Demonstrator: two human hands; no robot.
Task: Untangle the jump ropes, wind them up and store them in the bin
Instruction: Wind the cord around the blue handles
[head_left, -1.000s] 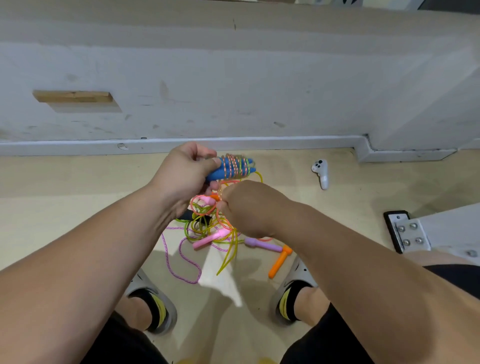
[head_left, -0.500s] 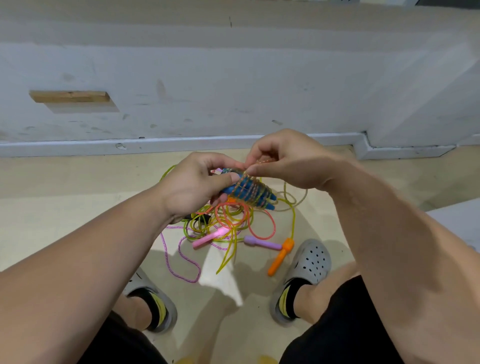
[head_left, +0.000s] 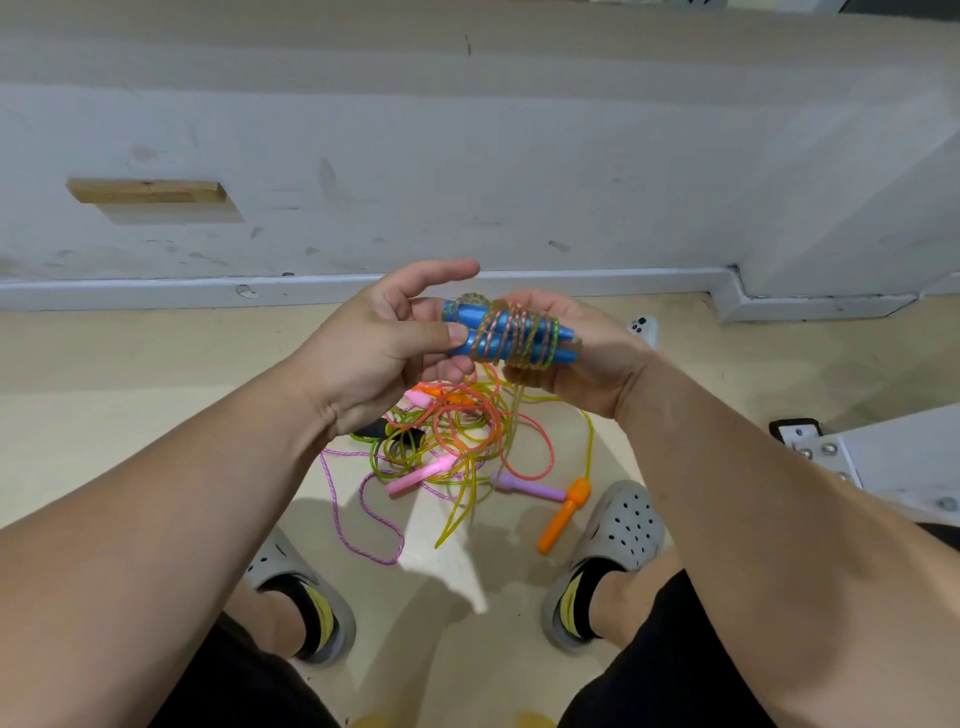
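Note:
A pair of blue jump-rope handles (head_left: 511, 335) lies side by side at chest height, with translucent rope coiled round them. My left hand (head_left: 387, 345) pinches their left end with thumb and lower fingers, the index finger stretched out above. My right hand (head_left: 582, 358) cups the bundle from behind and below on the right. Rope trails from the bundle down to a tangle (head_left: 457, 441) of orange, yellow-green and purple ropes on the floor. In the tangle lie a pink handle (head_left: 421, 475), a purple handle (head_left: 527, 487) and an orange handle (head_left: 563, 514). No bin is in view.
My two feet in grey clogs (head_left: 618, 535) stand either side of the tangle. A white controller (head_left: 644, 328) lies on the floor beyond my right hand. A grey wall with a skirting board (head_left: 156, 288) runs along the back; a metal bracket (head_left: 810, 441) sits at right.
My right hand has gone from pinching rope above the bundle to cupping it from beneath on the right. The handles now lie level instead of tilted, and my left index finger has straightened.

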